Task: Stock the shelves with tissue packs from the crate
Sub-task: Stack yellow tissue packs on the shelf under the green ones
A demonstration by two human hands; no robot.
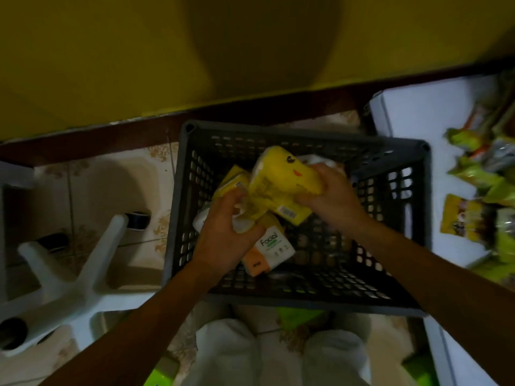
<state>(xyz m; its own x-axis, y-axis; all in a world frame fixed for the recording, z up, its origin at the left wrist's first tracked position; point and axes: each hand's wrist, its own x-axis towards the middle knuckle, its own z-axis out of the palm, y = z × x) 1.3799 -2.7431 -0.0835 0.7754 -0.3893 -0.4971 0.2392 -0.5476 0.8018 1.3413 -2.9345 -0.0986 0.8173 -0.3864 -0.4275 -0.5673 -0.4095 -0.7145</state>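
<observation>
Item: dark slatted crate (390, 298), on the tiled floor, near centre.

Contents: yellow tissue pack (281, 182), raised above the crate's middle and tilted. A smaller yellow pack (232, 179) lay just to its left. A white-and-orange Facial pack (271, 250) lay beneath, nearer the person.

Hands: right hand (333, 197) curled round the raised pack's right end. Left hand (225, 228) clamped its near-left end, and possibly a white pack under it, though blur hid this.

Destination: white shelf (418, 112), far right, carrying green snack packets (473, 174).

Also present: white chair base (69, 280), left.

Risks: the soft wrapper could slip or tear under two pulling grips. If the left hand held a second pack, it might drop back into the crate or onto the floor during the lift. Swinging right could knock the snack packets crowding the shelf.
</observation>
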